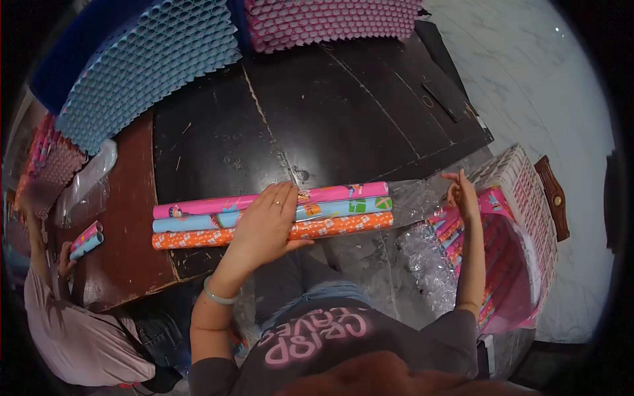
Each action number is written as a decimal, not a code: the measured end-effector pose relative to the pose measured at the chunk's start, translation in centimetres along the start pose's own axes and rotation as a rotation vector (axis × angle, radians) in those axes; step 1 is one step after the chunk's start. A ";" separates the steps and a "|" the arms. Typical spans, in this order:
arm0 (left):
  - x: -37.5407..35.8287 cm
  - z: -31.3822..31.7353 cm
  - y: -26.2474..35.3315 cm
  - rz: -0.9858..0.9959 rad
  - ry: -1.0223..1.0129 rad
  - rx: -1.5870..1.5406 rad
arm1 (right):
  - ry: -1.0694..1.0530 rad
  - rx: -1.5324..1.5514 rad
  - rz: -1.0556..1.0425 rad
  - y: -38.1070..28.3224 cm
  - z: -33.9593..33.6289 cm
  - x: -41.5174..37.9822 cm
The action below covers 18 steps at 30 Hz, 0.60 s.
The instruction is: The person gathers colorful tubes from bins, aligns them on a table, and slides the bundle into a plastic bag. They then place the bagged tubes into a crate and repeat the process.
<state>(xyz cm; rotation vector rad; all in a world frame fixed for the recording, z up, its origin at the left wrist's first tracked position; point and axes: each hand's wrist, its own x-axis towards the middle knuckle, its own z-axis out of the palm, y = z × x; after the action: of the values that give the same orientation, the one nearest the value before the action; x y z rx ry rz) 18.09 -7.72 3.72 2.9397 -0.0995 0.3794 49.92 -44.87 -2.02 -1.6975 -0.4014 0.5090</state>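
Observation:
Three rolls of wrapping paper lie side by side in a clear plastic sleeve: a pink roll (pixel 343 193), a light blue roll (pixel 191 223) and an orange roll with white prints (pixel 343 226). My left hand (pixel 267 221) rests flat across their middle, fingers stretched out. The loose end of the plastic sleeve (pixel 416 200) extends past the rolls to the right. By that end is my right hand (pixel 460 195), its fingers apart and partly bent; I see nothing clearly gripped in it.
Stacked light blue tubes (pixel 158 59) and pink tubes (pixel 330 23) stand at the back of the black table (pixel 330 112). A woven basket (pixel 522 191) on the right holds wrapped rolls. At left, a co-worker's hand (pixel 66 259) holds small rolls (pixel 87 241). Scissors (pixel 439 101) lie far right.

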 end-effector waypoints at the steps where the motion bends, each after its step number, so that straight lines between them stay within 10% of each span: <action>1: 0.1 0.0 0.0 -0.009 -0.004 0.004 | -0.002 -0.114 -0.042 -1.9 -0.3 0.3; 3: 0.0 0.0 0.1 -0.008 -0.027 0.008 | -0.259 -0.419 -0.320 -6.0 2.1 1.1; 8: 0.0 -0.1 0.5 -0.043 -0.022 0.013 | -0.546 -0.912 0.072 -13.2 9.2 2.2; 11: 0.0 -0.2 0.6 -0.040 -0.023 0.009 | -0.683 -1.042 -0.612 -11.2 11.2 2.7; 14: 0.0 -0.1 0.5 -0.019 -0.019 0.038 | -1.022 -0.755 -0.592 -9.0 12.3 3.9; 18: -0.3 -0.4 0.3 0.014 -0.027 0.015 | -0.991 -0.442 0.286 -8.5 10.6 2.1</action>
<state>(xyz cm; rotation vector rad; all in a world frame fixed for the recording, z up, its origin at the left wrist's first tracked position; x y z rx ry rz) 17.72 -7.92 4.07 2.9613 -0.1207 0.3438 46.10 -33.44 4.54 -1.8269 -1.0405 1.5763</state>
